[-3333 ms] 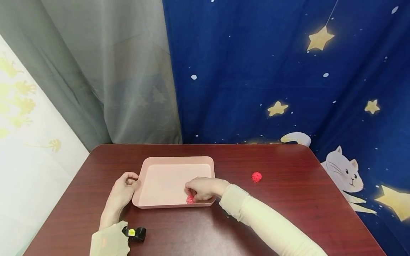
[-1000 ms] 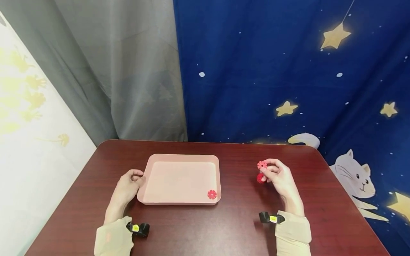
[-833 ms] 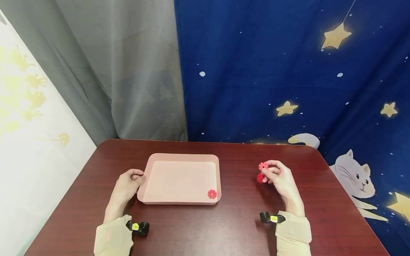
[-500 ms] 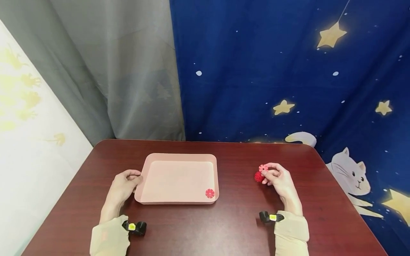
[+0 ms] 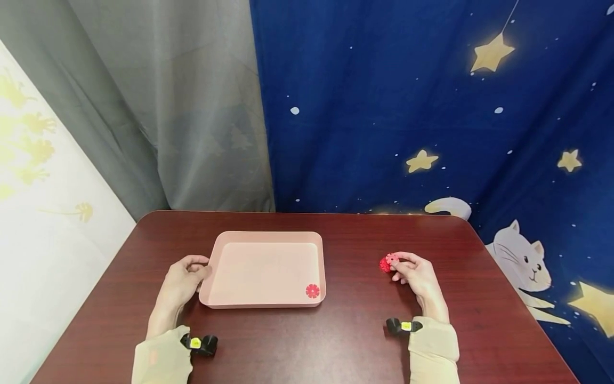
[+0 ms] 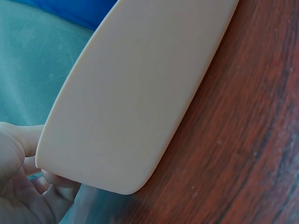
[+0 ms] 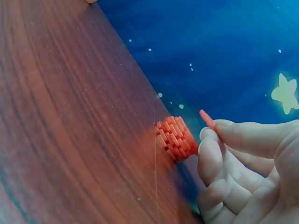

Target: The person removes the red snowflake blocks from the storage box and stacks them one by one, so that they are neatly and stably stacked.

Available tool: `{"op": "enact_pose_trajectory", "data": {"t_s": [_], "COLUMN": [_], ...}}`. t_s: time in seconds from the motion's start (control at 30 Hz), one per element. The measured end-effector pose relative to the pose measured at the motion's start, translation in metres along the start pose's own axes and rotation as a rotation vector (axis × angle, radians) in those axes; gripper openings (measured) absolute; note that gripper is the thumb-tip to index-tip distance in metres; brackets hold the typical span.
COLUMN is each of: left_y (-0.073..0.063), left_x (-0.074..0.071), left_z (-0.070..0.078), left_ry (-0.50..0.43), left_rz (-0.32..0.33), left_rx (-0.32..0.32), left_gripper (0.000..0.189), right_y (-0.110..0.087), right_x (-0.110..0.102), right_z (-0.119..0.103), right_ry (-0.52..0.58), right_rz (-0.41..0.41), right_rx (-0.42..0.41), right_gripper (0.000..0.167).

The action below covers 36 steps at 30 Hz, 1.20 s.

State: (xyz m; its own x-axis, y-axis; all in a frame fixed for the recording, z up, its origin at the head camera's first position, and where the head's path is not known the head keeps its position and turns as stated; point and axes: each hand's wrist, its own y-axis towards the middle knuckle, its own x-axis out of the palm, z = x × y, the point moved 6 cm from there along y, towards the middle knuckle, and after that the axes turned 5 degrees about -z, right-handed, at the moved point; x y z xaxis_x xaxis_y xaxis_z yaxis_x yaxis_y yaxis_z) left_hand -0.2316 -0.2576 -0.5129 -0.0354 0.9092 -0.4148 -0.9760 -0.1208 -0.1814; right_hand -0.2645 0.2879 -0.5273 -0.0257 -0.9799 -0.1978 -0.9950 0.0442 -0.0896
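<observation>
My left hand (image 5: pixel 179 282) grips the left rim of a shallow pink tray (image 5: pixel 261 272), thumb and fingers on either side of its edge in the left wrist view. One red snowflake disc (image 5: pixel 313 291), notched all round, lies flat in the tray's near right corner. Off to the right, my right hand (image 5: pixel 419 277) pinches another red snowflake disc (image 7: pixel 208 119) between thumb and fingers. Right beside that disc is a stack of red snowflake discs (image 7: pixel 175 138) standing on the table; a small gap parts the two in the right wrist view.
The dark red wooden table (image 5: pixel 355 330) has rounded far corners. Behind it hang a grey curtain (image 5: pixel 211 133) and a blue star-patterned curtain (image 5: pixel 345 106). Black wrist cameras (image 5: pixel 203 345) stick out from both cuffs.
My right hand has left the tray with a disc and gone right to the stack. Over the last second it has lowered the disc toward the stack. My left hand stays at the rim.
</observation>
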Motion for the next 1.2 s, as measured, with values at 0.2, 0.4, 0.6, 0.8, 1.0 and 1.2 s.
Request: {"op": "enact_pose_trajectory", "data": {"t_s": [0.2, 0.4, 0.6, 0.8, 1.0, 1.2], "left_y": [0.0004, -0.0007, -0.0016, -0.0015, -0.0019, -0.0017], "left_x": [0.0009, 0.0010, 0.0019, 0.0020, 0.0022, 0.0017], "left_z": [0.0009, 0.0027, 0.0017, 0.0011, 0.0021, 0.0033], "left_ry": [-0.020, -0.024, -0.019, -0.011, -0.006, 0.005], "left_rz": [-0.005, -0.005, -0.011, -0.010, -0.007, -0.004], "left_rx": [0.006, 0.009, -0.010, -0.009, -0.002, 0.009], "left_gripper": [0.032, 0.032, 0.034, 0.034, 0.033, 0.033], "right_y": [0.0006, 0.0032, 0.0055, 0.0051, 0.0042, 0.0044], "right_x": [0.0023, 0.0031, 0.0040, 0.0059, 0.0059, 0.0061], "right_z": [-0.0023, -0.0015, -0.0003, -0.0022, -0.0023, -0.0033], "right_ry": [-0.030, -0.055, -0.076, -0.093, -0.112, -0.111], "right_rz": [-0.009, -0.014, -0.027, -0.024, -0.013, -0.012], "right_rx": [0.025, 0.034, 0.053, 0.074, 0.087, 0.087], "right_gripper": [0.034, 0.034, 0.035, 0.032, 0.027, 0.027]}}
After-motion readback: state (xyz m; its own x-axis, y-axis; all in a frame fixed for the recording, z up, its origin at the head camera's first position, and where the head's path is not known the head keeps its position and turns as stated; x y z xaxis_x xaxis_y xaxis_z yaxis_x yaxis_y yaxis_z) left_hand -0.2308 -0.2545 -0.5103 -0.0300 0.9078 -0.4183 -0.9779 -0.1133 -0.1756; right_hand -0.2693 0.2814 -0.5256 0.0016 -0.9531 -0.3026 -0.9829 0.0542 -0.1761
